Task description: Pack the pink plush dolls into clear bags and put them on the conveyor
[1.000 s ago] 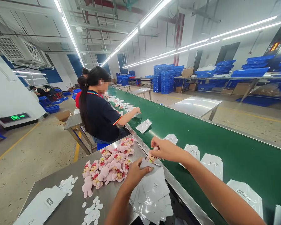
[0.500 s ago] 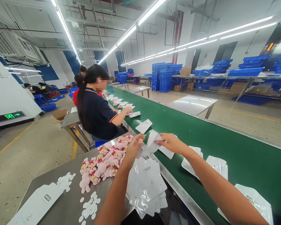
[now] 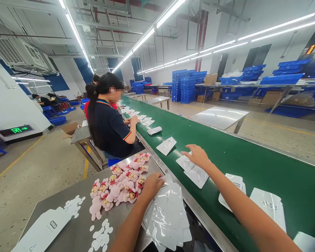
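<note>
My left hand has its fingers curled at the far edge of a stack of white pouches, gripping the top pouch there. Over the green conveyor belt, my right hand is open with its fingers stretched out. Just under it a white pouch lies on the belt, overlapping another pouch. Left of my left hand is a pile of pink plush dolls on the metal table.
White round discs lie in loose heaps near a long white printed card. More pouches are spaced along the belt. A co-worker sits at the belt's left edge. A metal side table stands beyond the belt.
My right hand has let go of a pouch, which now lies on the belt. My left hand has come down to the pouch stack. The belt's pouches have shifted in view.
</note>
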The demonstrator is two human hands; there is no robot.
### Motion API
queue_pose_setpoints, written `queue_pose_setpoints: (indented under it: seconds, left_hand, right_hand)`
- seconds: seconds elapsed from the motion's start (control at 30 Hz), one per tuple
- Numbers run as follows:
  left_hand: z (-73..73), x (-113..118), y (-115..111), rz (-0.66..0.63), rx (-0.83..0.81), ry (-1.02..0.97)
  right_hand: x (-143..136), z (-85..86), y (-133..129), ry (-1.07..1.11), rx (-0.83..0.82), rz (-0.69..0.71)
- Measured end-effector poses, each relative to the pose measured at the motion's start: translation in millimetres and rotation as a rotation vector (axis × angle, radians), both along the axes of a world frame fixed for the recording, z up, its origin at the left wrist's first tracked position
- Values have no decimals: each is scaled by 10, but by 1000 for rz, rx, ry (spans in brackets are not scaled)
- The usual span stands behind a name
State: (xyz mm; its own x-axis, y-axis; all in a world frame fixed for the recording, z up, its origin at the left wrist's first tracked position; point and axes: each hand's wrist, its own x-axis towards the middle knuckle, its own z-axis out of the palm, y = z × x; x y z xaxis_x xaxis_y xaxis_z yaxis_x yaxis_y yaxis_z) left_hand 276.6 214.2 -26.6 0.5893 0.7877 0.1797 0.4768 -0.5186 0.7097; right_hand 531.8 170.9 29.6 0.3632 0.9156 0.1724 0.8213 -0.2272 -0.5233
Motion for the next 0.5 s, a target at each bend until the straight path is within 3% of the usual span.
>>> queue_pose_setpoints:
  seconds: [0.1, 0.17, 0.23, 0.37, 0.43, 0.5]
  left_hand:
    - [129, -69, -2, 7, -26, -71]
    - [208, -158, 3, 17, -46, -121]
    - [261, -280, 9, 28, -182, -291]
    - [224, -539, -37, 32, -724, -808]
    - [148, -629, -85, 104, -873, -879]
    - [72, -689, -126, 230, -913, -916]
  right_hand:
    - [-438, 11, -16, 109, -43, 523]
    - [-690, 14, 5, 153, -52, 702]
    - [-866, 15, 68, 194, 14, 704]
    - [-1087, -21, 332, 380, 157, 708]
    - [-1213, -61, 521, 373, 145, 733]
    - [-1371, -109, 725, 289, 131, 700]
